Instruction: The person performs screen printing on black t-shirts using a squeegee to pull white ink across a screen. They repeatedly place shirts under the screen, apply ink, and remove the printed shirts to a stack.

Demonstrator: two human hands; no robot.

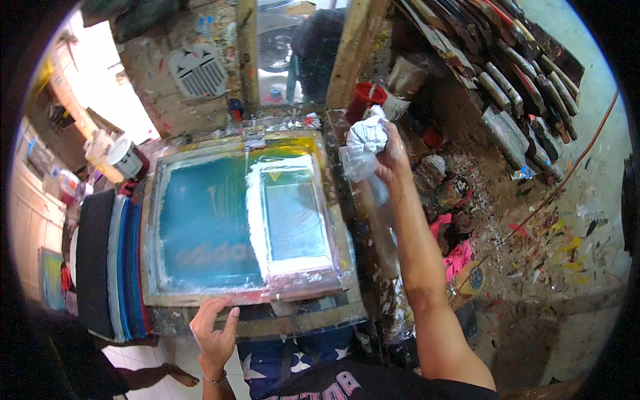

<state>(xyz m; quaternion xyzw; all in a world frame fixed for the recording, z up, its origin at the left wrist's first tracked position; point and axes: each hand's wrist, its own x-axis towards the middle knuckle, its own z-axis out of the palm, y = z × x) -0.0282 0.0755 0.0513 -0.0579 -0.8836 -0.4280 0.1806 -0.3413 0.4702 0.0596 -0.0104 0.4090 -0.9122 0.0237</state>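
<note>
My right hand [392,159] is closed round a bunched white rag [367,135], held up past the far right corner of a screen printing frame [150,267]. Something clear like plastic [358,168] shows just under the rag; I cannot tell if it is in my hand. The frame lies flat on the bench before me, its mesh [200,193] teal on the left. White tape or paste borders a paler rectangular window [290,220] on the right. At the near wooden edge, my left hand [215,327] has its fingers apart, holding nothing, fingertips close to the frame.
Left of the frame stands a stack of dark and blue fabric-covered boards [110,267]. Farther back are a white tub [127,160] and, at right, a red bucket [364,103]. Several squeegees [527,87] hang on the right wall. Pink cloth [459,260] lies below it.
</note>
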